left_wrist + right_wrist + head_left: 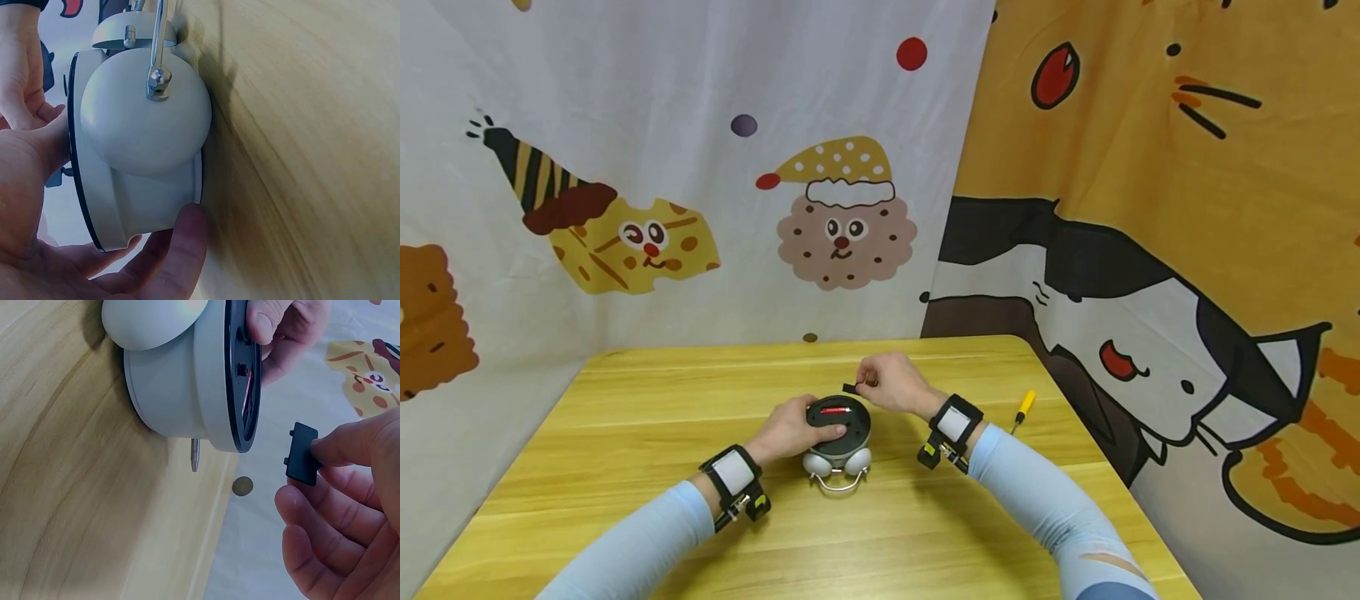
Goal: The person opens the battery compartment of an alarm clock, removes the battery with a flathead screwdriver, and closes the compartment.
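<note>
White-cased alarm clock (838,433) lies face down on the table (625,433), its black back up so the battery bay shows. The left hand (790,429) grips its side to steady it. Just beyond, the right hand (891,383) pinches the small black battery cover (303,453). No writing is readable.

I wear pale blue sleeves (647,533) down both arms, ending short of my wrists. Behind my fingers, each wrist carries a black strap with a white rectangular panel (733,472) on top, and a small black camera block with yellow marks (929,454) hangs off it.
</note>
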`<state>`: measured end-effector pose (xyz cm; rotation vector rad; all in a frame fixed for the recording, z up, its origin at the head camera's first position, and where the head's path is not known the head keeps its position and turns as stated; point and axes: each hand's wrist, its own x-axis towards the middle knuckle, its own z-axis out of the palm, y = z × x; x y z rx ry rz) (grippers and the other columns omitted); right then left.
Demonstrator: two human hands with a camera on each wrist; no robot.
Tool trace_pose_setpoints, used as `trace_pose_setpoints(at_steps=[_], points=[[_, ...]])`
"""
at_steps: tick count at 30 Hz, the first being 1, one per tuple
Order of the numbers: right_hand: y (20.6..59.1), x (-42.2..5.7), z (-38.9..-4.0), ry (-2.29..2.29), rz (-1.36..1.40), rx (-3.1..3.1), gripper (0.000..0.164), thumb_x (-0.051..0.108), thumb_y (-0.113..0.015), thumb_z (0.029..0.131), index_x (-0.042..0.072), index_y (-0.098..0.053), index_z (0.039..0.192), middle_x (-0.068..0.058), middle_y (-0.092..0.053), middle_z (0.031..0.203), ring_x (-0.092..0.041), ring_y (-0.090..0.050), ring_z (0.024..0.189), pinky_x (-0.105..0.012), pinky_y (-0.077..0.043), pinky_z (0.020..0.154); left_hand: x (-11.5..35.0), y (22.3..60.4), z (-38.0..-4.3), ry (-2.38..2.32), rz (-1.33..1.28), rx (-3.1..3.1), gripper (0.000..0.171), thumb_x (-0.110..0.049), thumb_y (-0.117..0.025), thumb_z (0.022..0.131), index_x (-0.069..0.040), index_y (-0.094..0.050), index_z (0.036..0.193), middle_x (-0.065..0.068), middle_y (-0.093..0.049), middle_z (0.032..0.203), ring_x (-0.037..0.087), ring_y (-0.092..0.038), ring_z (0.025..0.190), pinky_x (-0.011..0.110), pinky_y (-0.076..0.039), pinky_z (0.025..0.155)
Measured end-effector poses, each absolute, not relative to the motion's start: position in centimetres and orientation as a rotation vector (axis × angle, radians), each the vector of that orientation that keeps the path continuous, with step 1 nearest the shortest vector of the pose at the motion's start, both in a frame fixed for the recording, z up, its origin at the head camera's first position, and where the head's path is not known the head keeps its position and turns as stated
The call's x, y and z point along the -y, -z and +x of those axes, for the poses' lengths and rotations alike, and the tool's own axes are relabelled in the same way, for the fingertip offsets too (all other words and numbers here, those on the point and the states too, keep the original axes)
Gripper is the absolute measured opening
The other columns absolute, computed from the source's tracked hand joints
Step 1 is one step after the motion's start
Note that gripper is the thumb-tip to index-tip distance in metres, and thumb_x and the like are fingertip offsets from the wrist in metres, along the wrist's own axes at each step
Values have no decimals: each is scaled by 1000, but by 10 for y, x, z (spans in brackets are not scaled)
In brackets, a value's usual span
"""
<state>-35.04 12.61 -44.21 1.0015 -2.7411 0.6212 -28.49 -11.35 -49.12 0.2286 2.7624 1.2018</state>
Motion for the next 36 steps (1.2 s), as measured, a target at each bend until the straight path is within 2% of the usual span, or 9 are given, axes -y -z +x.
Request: trace_pose_setpoints(at_steps=[16, 25, 36], points=[[444, -137, -352, -766, 863, 2797, 10, 22, -83, 99, 20, -79, 89, 8, -76, 76, -3, -62, 65, -22, -48, 63, 114, 492, -285, -1210, 235, -2763, 74, -49, -94, 90, 2, -70, 137, 15, -81, 120, 24, -73, 105, 43, -60, 92], [446, -150, -356, -796, 759, 2797, 10, 21, -83, 98, 19, -79, 88, 7, -76, 79, -7, -63, 68, -27, -50, 67, 112, 491, -285, -1203, 223, -2767, 78, -51, -93, 90, 3, -68, 141, 17, -80, 124, 27, -74, 111, 47, -61, 98], [452, -159, -359, -775, 725, 2797, 9, 20, -85, 95, 19, -81, 86, 6, -79, 79, -6, -64, 69, -25, -50, 68, 113, 492, -284, -1187, 209, -2779, 81, -52, -93, 90, 3, -67, 144, 19, -80, 128, 28, -74, 115, 50, -60, 102]])
